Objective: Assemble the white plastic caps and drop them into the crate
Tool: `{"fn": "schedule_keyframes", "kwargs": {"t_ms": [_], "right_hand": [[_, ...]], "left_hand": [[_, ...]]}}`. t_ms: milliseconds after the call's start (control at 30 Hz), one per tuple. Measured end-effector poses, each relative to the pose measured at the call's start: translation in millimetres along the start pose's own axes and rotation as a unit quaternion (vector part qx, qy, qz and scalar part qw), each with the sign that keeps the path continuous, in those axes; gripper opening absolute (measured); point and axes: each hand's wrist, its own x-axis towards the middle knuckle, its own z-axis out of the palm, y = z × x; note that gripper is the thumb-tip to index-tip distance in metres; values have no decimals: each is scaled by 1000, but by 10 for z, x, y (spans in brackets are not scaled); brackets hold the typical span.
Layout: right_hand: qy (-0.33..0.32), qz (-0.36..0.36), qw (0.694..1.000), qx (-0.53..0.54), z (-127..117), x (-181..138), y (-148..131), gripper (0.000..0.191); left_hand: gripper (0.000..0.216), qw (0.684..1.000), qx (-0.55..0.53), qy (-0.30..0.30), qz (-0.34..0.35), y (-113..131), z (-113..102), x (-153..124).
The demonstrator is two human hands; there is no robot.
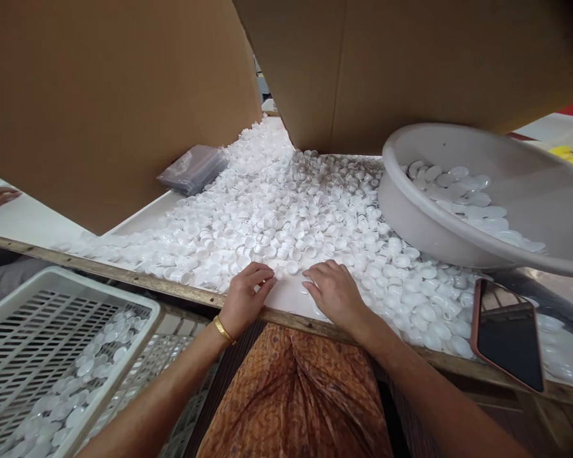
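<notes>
Though white pieces (262,219) uncountable, one left hand (245,296), one right hand (337,294), each grip's state unclear.

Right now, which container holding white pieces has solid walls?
The round grey basin at right, beyond the phone. Its visible wall has no slots, unlike the basket at lower left.

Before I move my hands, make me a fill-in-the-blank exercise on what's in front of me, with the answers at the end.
1. Seen from the camera, the phone lies to the ____ of both the left hand and the right hand.
2. The bangle is on the ____ wrist.
3. The many pieces spread over the table are coloured ____.
4. Of the tub and the basket, the one nearer the phone is the ____.

Missing words: right; left; white; tub.
</notes>
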Motion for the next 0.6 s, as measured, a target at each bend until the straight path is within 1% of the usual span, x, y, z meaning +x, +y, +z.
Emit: {"fn": "schedule_keyframes", "kwargs": {"t_ms": [67,100,200,267,367,467,533,600], "right_hand": [[32,26,993,111,1,47,-64,21],[40,43,983,175,3,78,-98,22],[29,99,933,345,35,173,-180,19],[19,137,896,422,78,215,-196,14],[23,190,843,503,145,222,-163,15],[38,224,802,553,189,209,-107,18],[54,243,788,563,207,209,-80,19],[79,264,787,553,206,196,-71,17]], "left_hand": [[17,1000,-21,-6,-21,16,-5,-3],[18,999,-31,-11,-28,27,-6,-3],[19,997,-57,-26,-33,90,-7,8],[20,997,-69,-38,-26,155,-8,24],[24,992,-107,-56,-34,250,-11,50],[30,981,-164,-56,-92,309,-11,85],[32,972,-191,-56,-126,342,-11,113],[34,968,-199,-57,-139,390,-17,126]]}}
